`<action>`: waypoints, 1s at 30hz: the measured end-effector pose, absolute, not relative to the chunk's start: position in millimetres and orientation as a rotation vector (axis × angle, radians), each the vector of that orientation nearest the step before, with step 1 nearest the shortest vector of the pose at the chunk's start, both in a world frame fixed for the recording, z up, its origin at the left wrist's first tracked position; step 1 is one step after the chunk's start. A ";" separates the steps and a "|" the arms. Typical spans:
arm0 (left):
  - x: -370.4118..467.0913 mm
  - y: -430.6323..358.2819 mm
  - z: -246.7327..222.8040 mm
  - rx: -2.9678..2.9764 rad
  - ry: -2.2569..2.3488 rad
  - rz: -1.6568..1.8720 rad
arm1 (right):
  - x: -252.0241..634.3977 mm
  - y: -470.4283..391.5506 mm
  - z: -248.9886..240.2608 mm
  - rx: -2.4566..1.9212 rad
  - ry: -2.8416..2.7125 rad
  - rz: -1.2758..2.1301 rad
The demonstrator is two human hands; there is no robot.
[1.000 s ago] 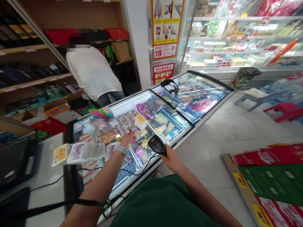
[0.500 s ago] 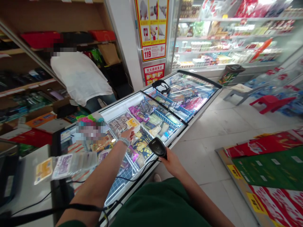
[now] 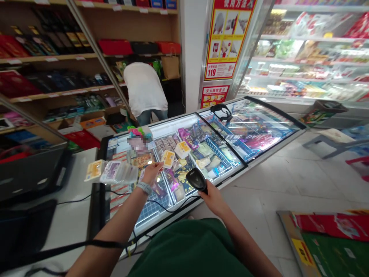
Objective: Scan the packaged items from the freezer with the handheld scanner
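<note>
One flat clear pack with a yellow label (image 3: pixel 93 170) lies farthest left, on the pale bench (image 3: pixel 77 217) near its edge. Just beside it, a leaning row of clear packs with purple labels (image 3: pixel 115 172) rests around the black end frame of the glass-topped chest freezer (image 3: pixel 248 166); jolted, the row could slide or topple, since its packs overlap at a slant.

Over the glass, the left hand (image 3: pixel 151 173) pinches the near edge of a small pale pack with a yellow label (image 3: pixel 168 159) between its fingertips. With so little of the pack gripped, it could slip or twist if it caught on something. A thin black cable (image 3: pixel 161 209) loops across the glass near the left wrist; a pull on it might snag the forearm or drag at the scanner.

Farther right, a white block-shaped pack with a yellow label (image 3: pixel 182 149) sits on the freezer, near the held one. The right hand (image 3: pixel 211 198) is closed around the handle of a black handheld scanner (image 3: pixel 196 179), its head turned toward the packs. Swung carelessly to the left, that head could knock either pack.
</note>
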State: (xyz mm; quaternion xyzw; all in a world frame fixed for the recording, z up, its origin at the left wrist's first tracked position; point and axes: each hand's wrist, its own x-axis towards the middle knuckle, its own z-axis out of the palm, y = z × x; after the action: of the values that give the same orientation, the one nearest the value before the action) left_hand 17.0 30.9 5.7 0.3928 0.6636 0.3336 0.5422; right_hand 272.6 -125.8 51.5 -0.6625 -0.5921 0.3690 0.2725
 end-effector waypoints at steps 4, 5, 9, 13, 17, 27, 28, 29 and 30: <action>-15.4 -1.9 13.8 1.000 1.572 0.909 | 257.9 -120.2 57.3 -1.739 -1.693 1.019; -22.3 -9.3 15.1 1.010 1.574 0.941 | 254.0 -119.3 58.7 -1.722 -1.717 1.029; -44.2 -35.1 18.2 1.037 1.589 1.035 | 238.1 -117.6 64.5 -1.645 -1.824 1.030; -56.5 -53.4 20.7 1.050 1.605 1.077 | 221.9 -118.4 69.3 -1.592 -1.907 1.050; -62.8 -64.3 22.3 1.071 1.594 1.081 | 209.5 -120.2 70.3 -1.534 -1.976 1.067; -71.8 -75.9 19.6 1.083 1.580 1.074 | 196.6 -123.9 68.8 -1.512 -2.034 1.055; -72.3 -76.6 20.2 1.085 1.581 1.071 | 196.1 -124.2 68.7 -1.514 -2.036 1.053; -72.7 -77.0 21.0 1.088 1.584 1.066 | 195.6 -124.3 68.6 -1.516 -2.039 1.051; -73.0 -77.4 21.9 1.090 1.588 1.062 | 195.3 -124.4 68.5 -1.517 -2.044 1.049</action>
State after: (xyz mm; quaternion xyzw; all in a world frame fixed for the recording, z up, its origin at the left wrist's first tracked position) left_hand -73.0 -77.4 21.9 0.4417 0.6433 0.4302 0.4539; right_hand 195.3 -124.4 68.5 -0.5408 -0.7284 0.3739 0.1931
